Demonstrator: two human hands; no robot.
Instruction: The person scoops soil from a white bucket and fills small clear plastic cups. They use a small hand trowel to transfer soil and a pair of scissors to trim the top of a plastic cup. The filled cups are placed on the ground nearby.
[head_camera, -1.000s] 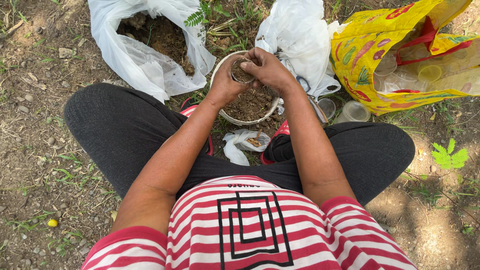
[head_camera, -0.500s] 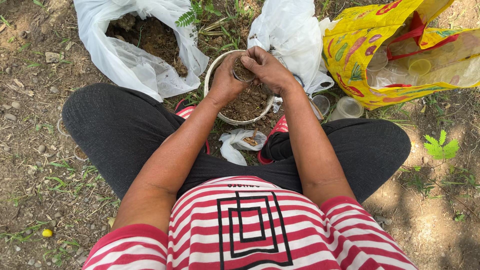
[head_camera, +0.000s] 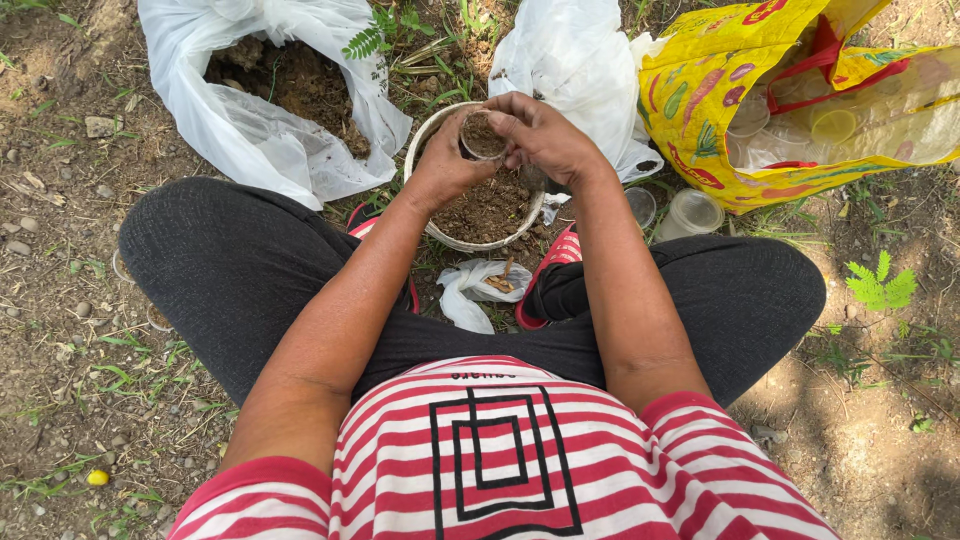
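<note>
Fingers (head_camera: 515, 125) of the right hand (head_camera: 545, 140) were pressed together over the soil in a small clear cup (head_camera: 482, 135), their tips on the rim and the fill, while the left hand (head_camera: 445, 170) wrapped around the cup's side and held it upright. That cup sat just above a round pale bowl (head_camera: 425, 150) of dark soil, which rested on the ground between the person's crossed legs. Just below the bowl lay a crumpled white scrap of plastic (head_camera: 470, 290) with some brown bits on it. To the left, a white plastic bag (head_camera: 260, 140) lay open with more soil inside, and another white bag (head_camera: 570, 60) sat behind the bowl. Near the right knee stood two empty clear cups (head_camera: 690, 212), and beyond them a yellow printed bag (head_camera: 720, 110) held more cups. Bare dirt with sparse grass (head_camera: 60, 330) surrounded everything.
</note>
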